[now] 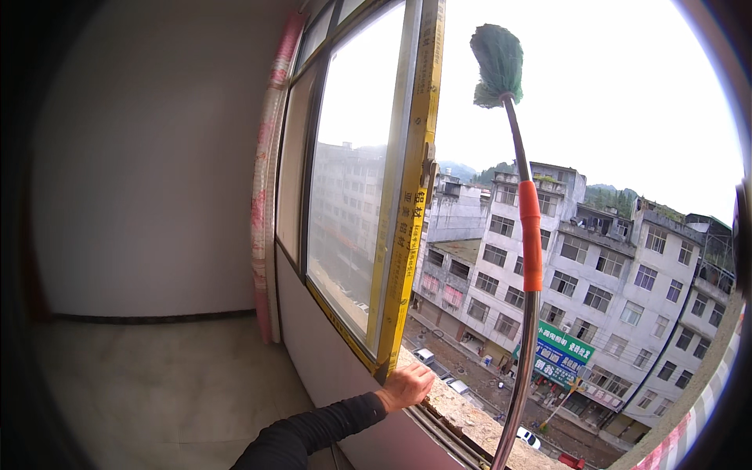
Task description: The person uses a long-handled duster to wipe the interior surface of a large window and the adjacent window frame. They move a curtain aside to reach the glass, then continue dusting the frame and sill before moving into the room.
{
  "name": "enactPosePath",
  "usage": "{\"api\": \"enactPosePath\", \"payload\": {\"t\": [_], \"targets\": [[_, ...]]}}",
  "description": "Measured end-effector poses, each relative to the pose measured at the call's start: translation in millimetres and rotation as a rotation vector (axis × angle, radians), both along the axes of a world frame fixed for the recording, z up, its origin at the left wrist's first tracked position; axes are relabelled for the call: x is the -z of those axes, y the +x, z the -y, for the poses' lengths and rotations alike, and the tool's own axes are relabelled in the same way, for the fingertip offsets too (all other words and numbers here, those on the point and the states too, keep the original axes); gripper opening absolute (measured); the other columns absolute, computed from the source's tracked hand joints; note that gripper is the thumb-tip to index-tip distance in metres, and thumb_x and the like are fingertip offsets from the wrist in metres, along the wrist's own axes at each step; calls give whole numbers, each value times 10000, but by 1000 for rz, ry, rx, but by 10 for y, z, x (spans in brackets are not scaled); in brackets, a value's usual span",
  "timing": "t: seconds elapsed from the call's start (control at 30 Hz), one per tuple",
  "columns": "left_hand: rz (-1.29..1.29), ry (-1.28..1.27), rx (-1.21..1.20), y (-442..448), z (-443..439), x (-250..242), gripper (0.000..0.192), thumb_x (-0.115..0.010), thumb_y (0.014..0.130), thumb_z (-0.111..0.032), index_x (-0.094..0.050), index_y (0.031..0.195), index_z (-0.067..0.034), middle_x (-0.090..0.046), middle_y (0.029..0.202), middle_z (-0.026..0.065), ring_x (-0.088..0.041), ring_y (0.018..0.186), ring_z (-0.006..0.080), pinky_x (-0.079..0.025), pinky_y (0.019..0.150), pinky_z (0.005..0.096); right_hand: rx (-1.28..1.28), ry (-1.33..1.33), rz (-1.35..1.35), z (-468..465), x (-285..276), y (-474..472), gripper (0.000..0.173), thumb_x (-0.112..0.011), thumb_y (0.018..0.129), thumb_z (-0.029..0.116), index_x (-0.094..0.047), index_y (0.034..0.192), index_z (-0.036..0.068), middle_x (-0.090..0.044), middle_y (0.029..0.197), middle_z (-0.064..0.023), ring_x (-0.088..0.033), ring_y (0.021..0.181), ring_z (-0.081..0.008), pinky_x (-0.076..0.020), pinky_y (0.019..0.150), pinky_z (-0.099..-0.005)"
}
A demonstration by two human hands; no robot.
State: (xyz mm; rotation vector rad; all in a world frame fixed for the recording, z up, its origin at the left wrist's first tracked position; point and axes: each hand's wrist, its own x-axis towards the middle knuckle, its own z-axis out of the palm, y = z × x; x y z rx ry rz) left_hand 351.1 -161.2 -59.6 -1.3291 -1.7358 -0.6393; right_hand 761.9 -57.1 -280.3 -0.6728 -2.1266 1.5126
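Observation:
My left hand, at the end of a dark sleeve, curls over the window sill beside the lower corner of the sliding window sash. Yellow protective tape bearing writing covers the sash's edge. A broom rises through the window opening, its green bristle head uppermost against the sky. Its shiny metal pole has an orange sleeve partway along and runs out of the picture at the bottom. My right hand is out of view, so what it holds is hidden.
A pink floral curtain hangs at the window's left, near a bare wall and tiled floor. The sill drops away outside to a street far below with parked vehicles. Multi-storey buildings stand opposite. Another curtain edges the lower right.

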Motion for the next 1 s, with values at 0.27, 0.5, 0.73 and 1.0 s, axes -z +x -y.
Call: {"api": "enactPosePath", "payload": {"t": [0.27, 0.5, 0.73, 1.0], "targets": [[409, 380, -90, 491, 697, 292, 88, -694, 805, -100, -688, 890, -78, -699, 903, 69, -659, 841, 270, -543, 734, 340, 287, 16, 5, 42, -803, -231, 216, -642, 949, 264, -603, 911, 55, -587, 657, 0, -527, 547, -111, -431, 495, -280], [647, 327, -150, 814, 1106, 747, 255, -703, 837, -143, -662, 1062, -31, -654, 1075, 180, -612, 1001, 379, -514, 819, 423, -12, -461, -182, -169, -1804, -843, 120, -639, 941, 158, -591, 937, 49, -533, 651, 33, -459, 525, -82, -373, 472, -236], [627, 525, -178, 315, 1554, 769, 54, -651, 860, -91, -661, 856, -39, -669, 865, 129, -628, 821, 346, -512, 700, 401, -160, -557, -321, 169, -2558, -1603, 68, -597, 947, 145, -536, 972, 130, -341, 571, 63, -285, 388, -51, -217, 326, -206], [716, 593, -182, -214, 2002, 893, 69, -646, 858, -94, -664, 849, -28, -662, 845, 149, -638, 783, 352, -515, 677, 401, -510, -344, -400, -440, -3589, -2767, 245, -524, 1000, 265, -484, 899, 45, -413, 607, -19, -451, 479, -137, -488, 531, -333]]}}
